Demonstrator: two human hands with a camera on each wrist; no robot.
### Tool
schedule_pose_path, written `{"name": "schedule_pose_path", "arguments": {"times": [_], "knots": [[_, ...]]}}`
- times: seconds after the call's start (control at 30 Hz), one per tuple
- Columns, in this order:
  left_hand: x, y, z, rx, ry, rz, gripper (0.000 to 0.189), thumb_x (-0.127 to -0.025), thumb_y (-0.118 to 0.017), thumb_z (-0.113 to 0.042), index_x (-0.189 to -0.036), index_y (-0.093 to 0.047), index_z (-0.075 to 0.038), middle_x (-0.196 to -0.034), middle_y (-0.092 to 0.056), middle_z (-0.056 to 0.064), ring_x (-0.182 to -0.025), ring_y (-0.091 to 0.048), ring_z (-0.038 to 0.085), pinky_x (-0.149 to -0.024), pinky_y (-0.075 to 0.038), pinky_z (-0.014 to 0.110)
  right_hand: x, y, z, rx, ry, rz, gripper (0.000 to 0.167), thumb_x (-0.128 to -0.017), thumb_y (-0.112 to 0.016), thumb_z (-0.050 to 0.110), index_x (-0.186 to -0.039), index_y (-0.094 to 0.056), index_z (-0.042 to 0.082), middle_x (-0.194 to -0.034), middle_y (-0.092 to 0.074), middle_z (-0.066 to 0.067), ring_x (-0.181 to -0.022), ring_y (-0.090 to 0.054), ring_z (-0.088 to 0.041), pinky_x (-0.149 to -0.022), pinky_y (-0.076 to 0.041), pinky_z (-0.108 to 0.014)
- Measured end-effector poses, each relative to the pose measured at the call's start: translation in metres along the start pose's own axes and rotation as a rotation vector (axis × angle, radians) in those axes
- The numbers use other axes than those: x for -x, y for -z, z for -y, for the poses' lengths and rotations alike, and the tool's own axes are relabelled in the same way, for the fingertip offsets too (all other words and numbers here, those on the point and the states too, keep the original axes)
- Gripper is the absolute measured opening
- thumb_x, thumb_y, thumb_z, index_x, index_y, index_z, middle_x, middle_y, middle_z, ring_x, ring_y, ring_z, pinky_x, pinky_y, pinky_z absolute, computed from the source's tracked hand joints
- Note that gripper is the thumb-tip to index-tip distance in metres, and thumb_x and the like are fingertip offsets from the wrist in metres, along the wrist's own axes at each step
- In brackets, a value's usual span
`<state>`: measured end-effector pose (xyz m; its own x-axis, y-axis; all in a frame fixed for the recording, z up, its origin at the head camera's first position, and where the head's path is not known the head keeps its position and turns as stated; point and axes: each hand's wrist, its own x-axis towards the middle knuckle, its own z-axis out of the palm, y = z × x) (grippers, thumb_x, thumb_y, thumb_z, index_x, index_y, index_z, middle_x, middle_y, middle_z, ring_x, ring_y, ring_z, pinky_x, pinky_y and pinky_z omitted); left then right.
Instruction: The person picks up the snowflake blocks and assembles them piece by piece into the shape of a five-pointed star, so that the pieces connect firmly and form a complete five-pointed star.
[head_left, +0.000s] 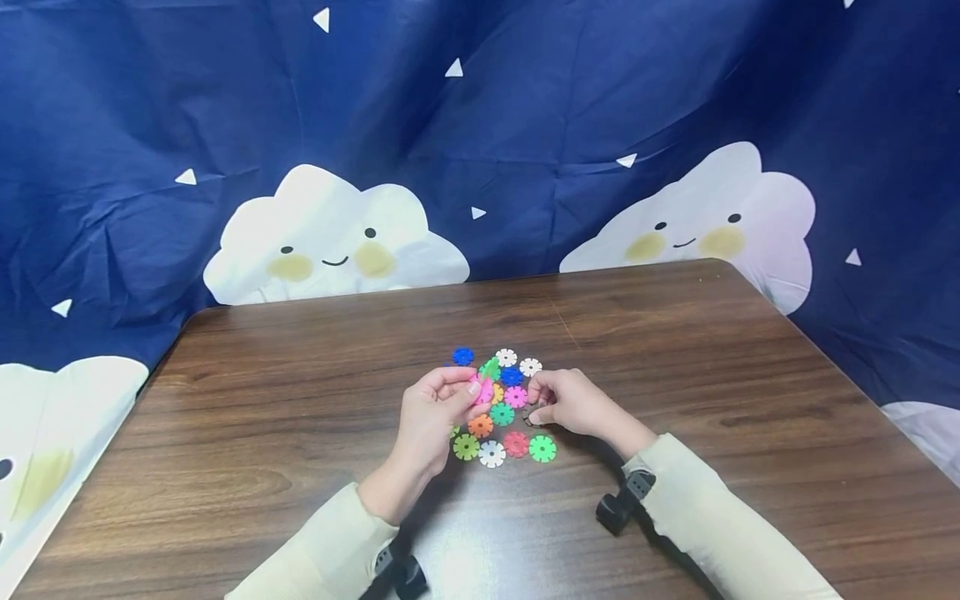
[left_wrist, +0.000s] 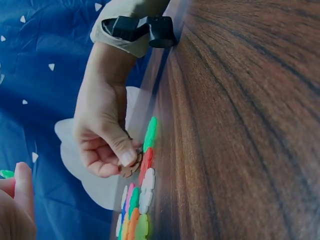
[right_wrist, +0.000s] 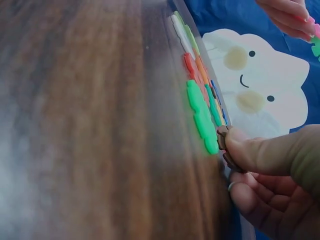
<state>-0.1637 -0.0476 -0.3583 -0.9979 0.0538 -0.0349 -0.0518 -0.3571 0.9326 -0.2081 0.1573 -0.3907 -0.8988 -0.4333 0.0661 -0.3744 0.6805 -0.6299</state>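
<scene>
1. The left hand (head_left: 429, 417) pinches a bright pink, flat, round plastic disc (head_left: 483, 389) with a notched rim between thumb and fingers, raised over the counter (head_left: 285, 442), which has a dark brown wood-grain top.
2. A green notched plastic disc (head_left: 490, 367) touches the far side of the pink one and sits at an angle to it.
3. The right hand (head_left: 573, 404), to the right of the loose pieces, grips a brown notched plastic disc (left_wrist: 130, 170) between thumb and curled fingers; whether its edge meets the counter I cannot tell.
4. Between and around the hands, more notched discs lie flat on the counter. Nearest is a row, left to right: yellow-green (head_left: 466, 447), white (head_left: 492, 454), red (head_left: 516, 444) and bright green (head_left: 543, 448).
5. Beyond that row lie an orange disc (head_left: 481, 426), a teal-green disc (head_left: 502, 413) to its right, and a second pink disc (head_left: 516, 397) farther off, with a yellow-orange disc (head_left: 498, 394) just left of it.
6. On the far side are a blue disc at left (head_left: 462, 357), two white discs toward the right (head_left: 518, 362), and another blue disc (head_left: 512, 377) nearer than these.
7. Both forearms wear cream sleeves (head_left: 727, 512) with black wrist devices (head_left: 615, 512); a navy cloth (head_left: 525, 108) with smiling white clouds (head_left: 337, 237) hangs behind.
</scene>
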Motion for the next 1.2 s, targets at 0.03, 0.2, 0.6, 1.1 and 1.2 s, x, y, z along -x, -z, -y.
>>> {"name": "schedule_pose_path", "arguments": {"times": [0.03,0.2,0.6,1.1,1.2], "knots": [[0.0,0.0,0.0,0.005,0.0,0.0,0.024,-0.083,-0.056,0.014,-0.106,-0.054,0.015,-0.075,-0.065,0.004,-0.068,-0.066,0.012,-0.066,-0.057,0.025,0.0,0.0,0.0,0.002,0.001,-0.018,0.022,-0.069,-0.078,0.006,-0.076,-0.057,0.011,-0.066,-0.054,0.004,-0.063,-0.049,-0.009,-0.057,-0.043,-0.023],[0.0,0.0,0.001,0.031,-0.006,0.013,0.02,-0.083,-0.055,0.015,-0.103,-0.055,0.014,-0.075,-0.064,0.004,-0.07,-0.067,0.012,-0.067,-0.057,0.027,0.003,-0.001,-0.003,-0.005,0.021,-0.085,0.019,-0.071,-0.078,0.007,-0.079,-0.062,0.01,-0.065,-0.056,0.005,-0.062,-0.05,-0.007,-0.058,-0.043,-0.022],[-0.002,0.0,0.004,0.045,0.006,-0.005,0.018,-0.083,-0.054,0.014,-0.101,-0.056,0.01,-0.075,-0.064,0.004,-0.071,-0.066,0.012,-0.068,-0.058,0.029,0.013,0.002,0.019,-0.156,0.115,-0.327,0.01,-0.077,-0.073,0.006,-0.08,-0.065,0.009,-0.065,-0.06,0.004,-0.055,-0.052,-0.004,-0.049,-0.047,-0.021],[-0.003,-0.002,0.008,0.034,0.026,0.0,0.025,-0.083,-0.055,0.013,-0.107,-0.055,0.017,-0.075,-0.065,0.003,-0.068,-0.066,0.011,-0.065,-0.057,0.026,0.016,0.0,0.038,-0.322,0.148,-0.445,0.008,-0.079,-0.071,0.002,-0.081,-0.063,0.004,-0.067,-0.064,-0.004,-0.057,-0.053,-0.009,-0.046,-0.043,-0.021],[-0.003,-0.002,0.009,0.028,0.031,0.0,0.023,-0.083,-0.056,0.013,-0.105,-0.056,0.016,-0.074,-0.065,0.004,-0.067,-0.066,0.011,-0.064,-0.057,0.026,0.015,-0.002,0.038,-0.34,0.159,-0.459,0.009,-0.078,-0.071,0.001,-0.08,-0.063,0.004,-0.067,-0.064,-0.005,-0.057,-0.054,-0.008,-0.046,-0.043,-0.021]]}}
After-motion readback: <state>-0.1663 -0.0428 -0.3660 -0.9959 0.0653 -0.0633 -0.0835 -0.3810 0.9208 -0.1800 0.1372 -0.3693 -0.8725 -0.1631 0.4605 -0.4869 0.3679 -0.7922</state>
